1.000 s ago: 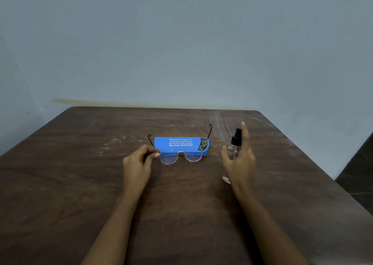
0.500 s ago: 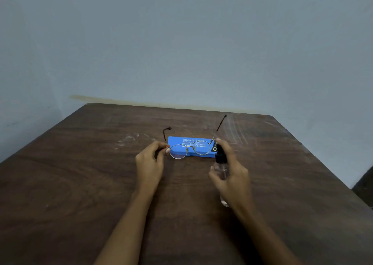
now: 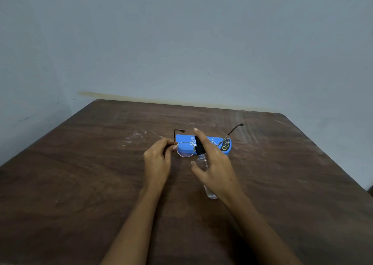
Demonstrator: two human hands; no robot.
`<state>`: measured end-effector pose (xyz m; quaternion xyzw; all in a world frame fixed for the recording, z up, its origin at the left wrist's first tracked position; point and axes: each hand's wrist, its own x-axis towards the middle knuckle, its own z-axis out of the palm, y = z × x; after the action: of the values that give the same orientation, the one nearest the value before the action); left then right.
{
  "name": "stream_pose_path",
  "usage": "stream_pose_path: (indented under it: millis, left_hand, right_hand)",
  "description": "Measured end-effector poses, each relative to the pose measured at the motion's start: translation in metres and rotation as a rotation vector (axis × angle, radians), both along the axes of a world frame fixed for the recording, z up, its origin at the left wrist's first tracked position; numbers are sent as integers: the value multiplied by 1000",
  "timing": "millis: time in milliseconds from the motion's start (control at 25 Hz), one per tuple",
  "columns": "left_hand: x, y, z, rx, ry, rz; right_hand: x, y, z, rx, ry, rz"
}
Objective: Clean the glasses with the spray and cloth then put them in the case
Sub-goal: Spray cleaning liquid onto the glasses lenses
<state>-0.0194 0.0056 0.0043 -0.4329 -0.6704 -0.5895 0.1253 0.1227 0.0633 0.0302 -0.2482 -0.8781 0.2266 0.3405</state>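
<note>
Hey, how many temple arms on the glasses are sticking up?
2. One temple arm rises by the left hand pinching the glasses; the other rises beyond the right hand holding the spray bottle, near the blue case's right end.

blue case, black pump, brown grain

the counter [image 3: 80, 184] is dark brown with streaky wood grain and pale chalky scuffs beyond the left hand [image 3: 157, 162]. just past both hands, the case [image 3: 182, 140] is bright blue with white lettering. its end beyond the right hand [image 3: 216, 164] bears a black patch with white dots and a yellow looped mark. the glasses [image 3: 185, 149] at the left hand have a thin metal frame, clear lenses and dark reddish-brown temple tips. the spray bottle [image 3: 199, 147] in the right hand is clear with a black head. the wall [image 3: 181, 42] is pale grey-blue.
</note>
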Motion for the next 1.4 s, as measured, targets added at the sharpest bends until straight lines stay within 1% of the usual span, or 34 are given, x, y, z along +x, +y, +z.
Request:
stream_pose_path:
  millis: [160, 360, 920, 1040, 1240, 1400]
  left_hand:
    - [-1, 2, 0, 5, 11, 15]
    - [-1, 6, 0, 15, 37, 7]
    - [-1, 6, 1, 15, 43, 8]
    - [-1, 6, 1, 20, 44, 11]
    - [-5, 5, 1, 26, 41, 46]
    - [-5, 4, 1, 26, 53, 53]
  right_hand:
    - [-3, -4, -7, -105, 83, 7]
    - [-3, -5, -6, -106, 40, -31]
    - [-7, 0, -4, -149, 31, -46]
    - [-4, -1, -4, -176, 33, -80]
    - [10, 6, -5, -199, 89, -210]
    - [20, 13, -1, -208, 106, -223]
